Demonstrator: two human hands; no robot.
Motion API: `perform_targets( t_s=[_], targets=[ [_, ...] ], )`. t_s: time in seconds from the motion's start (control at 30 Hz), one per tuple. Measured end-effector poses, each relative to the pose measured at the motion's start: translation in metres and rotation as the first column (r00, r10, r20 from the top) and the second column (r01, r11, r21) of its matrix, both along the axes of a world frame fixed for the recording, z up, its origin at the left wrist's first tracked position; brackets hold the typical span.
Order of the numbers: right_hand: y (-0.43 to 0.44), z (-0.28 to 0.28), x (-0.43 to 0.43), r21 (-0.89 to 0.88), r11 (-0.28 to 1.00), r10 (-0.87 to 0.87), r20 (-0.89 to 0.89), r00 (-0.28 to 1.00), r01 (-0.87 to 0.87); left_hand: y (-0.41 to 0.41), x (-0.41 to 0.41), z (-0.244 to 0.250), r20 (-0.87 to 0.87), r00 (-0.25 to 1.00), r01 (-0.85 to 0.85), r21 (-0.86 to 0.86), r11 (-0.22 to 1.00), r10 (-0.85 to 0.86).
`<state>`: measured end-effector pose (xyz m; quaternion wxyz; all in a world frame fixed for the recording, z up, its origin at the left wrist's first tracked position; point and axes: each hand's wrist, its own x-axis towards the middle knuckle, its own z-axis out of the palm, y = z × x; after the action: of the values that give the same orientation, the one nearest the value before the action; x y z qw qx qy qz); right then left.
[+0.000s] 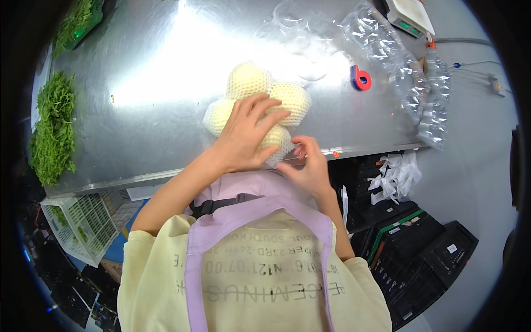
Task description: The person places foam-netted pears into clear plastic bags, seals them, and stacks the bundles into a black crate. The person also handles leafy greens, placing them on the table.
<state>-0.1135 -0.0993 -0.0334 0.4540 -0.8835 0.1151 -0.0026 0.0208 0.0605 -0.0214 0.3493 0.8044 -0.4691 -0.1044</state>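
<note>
Several round, pale yellow items in white foam netting, one of them at the back, stand close together on the stainless steel table. My left hand lies spread over the front of this group, fingers apart, touching the netted items. Beside the front netted item, at the table's near edge, my right hand has its fingers curled and thumb apart, close to the loose end of the netting. Whether it touches the netting cannot be told. What is inside the netting is mostly hidden.
Leafy greens lie at the left. A red and blue tape dispenser, clear plastic packaging and a scale are at the right. Below the table are a white plastic crate, black crates and white plastic bags.
</note>
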Motion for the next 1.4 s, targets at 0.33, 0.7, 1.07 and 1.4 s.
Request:
perform_targets(
  t_s=[0.33, 0.7, 1.07, 1.4],
  targets=[
    [0.033, -0.053, 0.006, -0.208, 0.976, 0.011, 0.367, 0.93, 0.07, 0.016, -0.014, -0.015, 0.152, 0.984, 0.073, 0.129, 0.989, -0.092],
    [0.026, -0.034, 0.009, -0.248, 0.969, 0.083, 0.26, 0.962, -0.016, 0.016, -0.009, -0.011, 0.115, 0.985, 0.113, 0.142, 0.983, -0.13],
    [0.009, 0.009, 0.027, -0.063, 0.984, 0.149, -0.204, 0.968, -0.165, 0.033, -0.015, -0.001, 0.155, 0.988, -0.004, -0.079, 0.997, 0.016],
    [0.068, 0.026, 0.1, -0.332, 0.907, 0.287, 0.042, 0.957, -0.258, 0.086, -0.019, -0.045, -0.268, 0.662, -0.747, -0.16, 0.645, 0.7]
  ],
)
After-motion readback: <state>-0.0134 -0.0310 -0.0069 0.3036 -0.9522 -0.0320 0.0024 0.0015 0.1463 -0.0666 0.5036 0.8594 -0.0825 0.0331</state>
